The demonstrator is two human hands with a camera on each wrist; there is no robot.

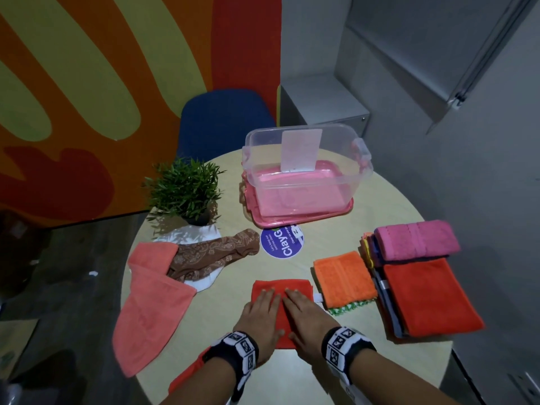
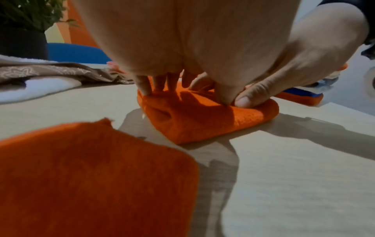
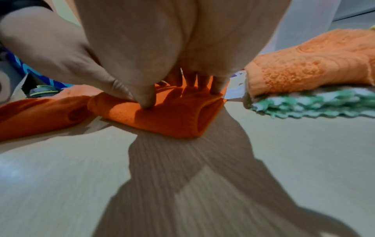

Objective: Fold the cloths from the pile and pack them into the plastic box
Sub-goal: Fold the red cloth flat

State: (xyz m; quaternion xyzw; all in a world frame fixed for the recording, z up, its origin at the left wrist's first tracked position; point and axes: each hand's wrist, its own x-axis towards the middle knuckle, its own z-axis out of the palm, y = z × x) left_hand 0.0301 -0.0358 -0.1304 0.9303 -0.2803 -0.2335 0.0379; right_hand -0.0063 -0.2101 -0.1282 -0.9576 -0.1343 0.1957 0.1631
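A folded red-orange cloth (image 1: pixel 280 287) (image 2: pixel 202 125) (image 3: pixel 172 118) lies on the round table near its front edge. My left hand (image 1: pixel 261 309) (image 2: pixel 182 52) and my right hand (image 1: pixel 304 312) (image 3: pixel 162 52) press flat on it side by side, fingers straight. The clear plastic box (image 1: pixel 304 168) stands at the back on its pink lid, with nothing in it but a white card. To the right sits a pile of cloths (image 1: pixel 420 290), a folded pink one (image 1: pixel 416 242) on top. A folded orange cloth (image 1: pixel 344 277) (image 3: pixel 314 65) lies beside my right hand.
A salmon towel (image 1: pixel 152 305), a brown patterned cloth (image 1: pixel 213 255) and a white cloth lie at the left. A potted plant (image 1: pixel 187 191) stands at the back left, a purple round sticker (image 1: pixel 282 244) in the middle. Another red-orange cloth (image 2: pixel 91 179) lies under my left wrist.
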